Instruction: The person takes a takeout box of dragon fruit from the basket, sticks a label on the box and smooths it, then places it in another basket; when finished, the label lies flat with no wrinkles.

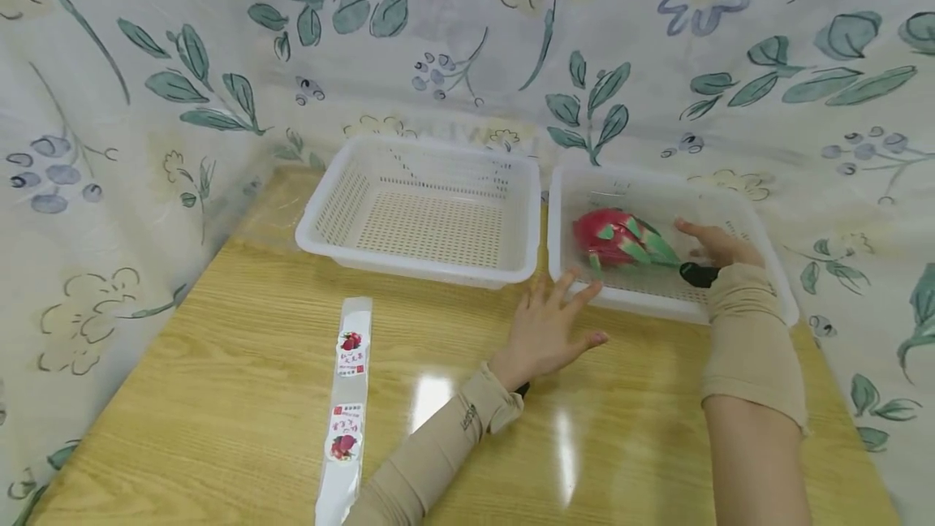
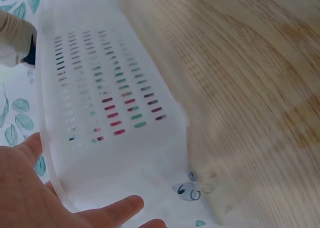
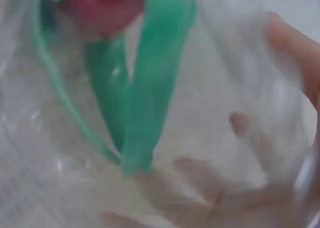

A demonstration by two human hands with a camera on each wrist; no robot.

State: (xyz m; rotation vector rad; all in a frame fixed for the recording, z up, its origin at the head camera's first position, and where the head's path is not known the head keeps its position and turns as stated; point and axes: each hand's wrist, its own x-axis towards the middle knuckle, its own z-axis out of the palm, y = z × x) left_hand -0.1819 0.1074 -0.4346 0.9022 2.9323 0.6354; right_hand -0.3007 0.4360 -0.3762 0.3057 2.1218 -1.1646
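A red dragon fruit [image 1: 615, 235] with green leaf tips lies in the right white basket [image 1: 657, 303]. Clear plastic film [image 3: 45, 153] covers it in the right wrist view. My right hand [image 1: 723, 248] reaches into that basket beside the leaf tips, thumb spread from the fingers. Through the film its fingers [image 3: 200, 188] show blurred, below the green tips. At the basket's near left corner is my left hand [image 1: 548, 329], its fingers spread and fingertips right at the rim. The left wrist view shows the basket's slotted side [image 2: 105, 88] beyond this hand.
Left of it stands another white slotted basket [image 1: 416, 268]. A strip of fruit stickers [image 1: 349, 388] lies on the wooden table [image 1: 219, 396]. Clear plastic [image 1: 273, 205] sits at the table's back left. Floral cloth [image 1: 467, 31] hangs behind and at both sides.
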